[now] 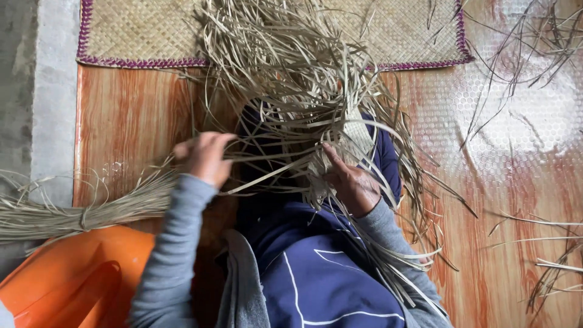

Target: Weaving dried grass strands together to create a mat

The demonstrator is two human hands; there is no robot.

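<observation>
A: Starting with the largest. Floor?

B: Covered in a wood-grain floor sheet (133,115), glossy toward 3 o'clock. Bordered at 9 o'clock by a bare concrete strip (36,91).

A: Next in size?

B: At 12 o'clock, a finished woven mat (139,30) with purple edging, lying flat. At centre, over the lap, a tangled mass of dried strips (291,79), mostly loose and fanning toward 12 and 5 o'clock.

A: Progress?

B: Judged early. Only a small woven patch (358,136) seen at centre, just right of middle. Far more left unwoven than woven. In reserve at 9 o'clock, a tied bundle (61,215). Scattered at 3 o'clock, stray strips (546,267).

A: Hands?

B: Left hand (203,158) curled closed around a few of the dried strips, toward 9 o'clock of the mass. Right hand (352,182) bent into the woven patch, gripping it, thumb up.

A: Packages, labels, signs?

B: None found. At 7 o'clock, only an orange plastic item (73,273), smooth and unmarked, kind not determinable.
</observation>
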